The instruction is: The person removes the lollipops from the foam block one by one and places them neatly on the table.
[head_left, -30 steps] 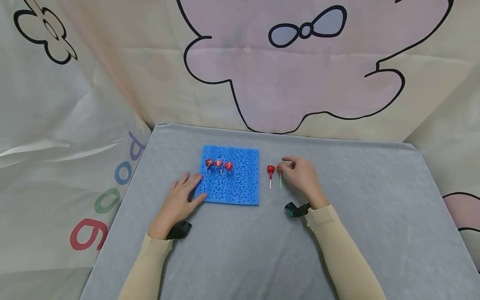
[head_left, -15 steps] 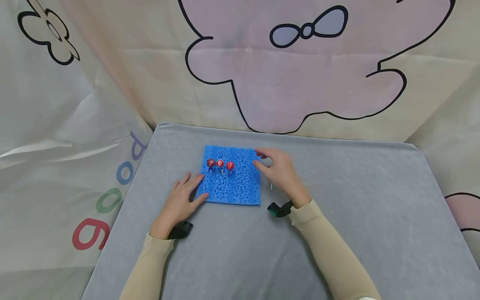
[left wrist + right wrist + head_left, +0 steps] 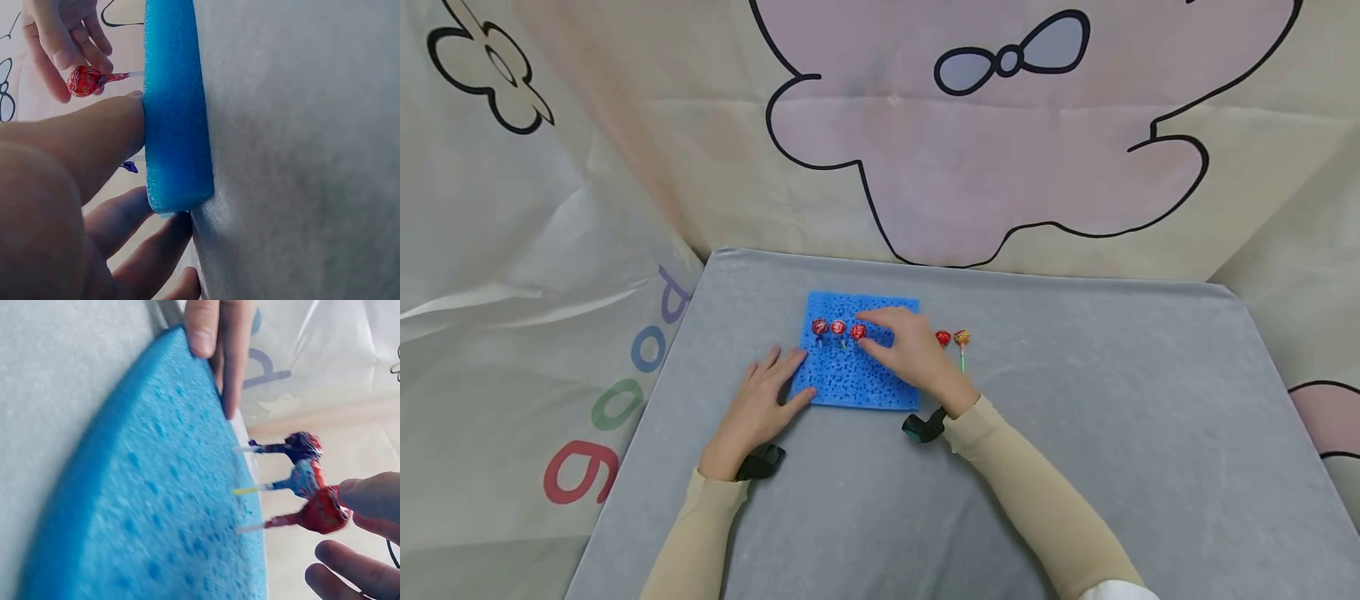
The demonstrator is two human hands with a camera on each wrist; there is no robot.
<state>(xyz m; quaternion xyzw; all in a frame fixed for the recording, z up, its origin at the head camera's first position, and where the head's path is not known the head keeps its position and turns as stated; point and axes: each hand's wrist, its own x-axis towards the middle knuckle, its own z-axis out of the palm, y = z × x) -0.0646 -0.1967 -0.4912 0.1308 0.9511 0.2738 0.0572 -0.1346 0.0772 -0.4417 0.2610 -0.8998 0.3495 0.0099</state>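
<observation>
My head camera is looking forward and down at the blue foam block (image 3: pixel 865 379) from above its near side, well back from it. My left-wrist camera (image 3: pixel 762 461) is sitting low and close, tipped sideways, facing the block's near edge. My right-wrist camera (image 3: pixel 923 427), also close and sideways, is facing across the block's top from its near right. Both wrist views are sharing the red lollipop (image 3: pixel 325 511) above the block.
</observation>
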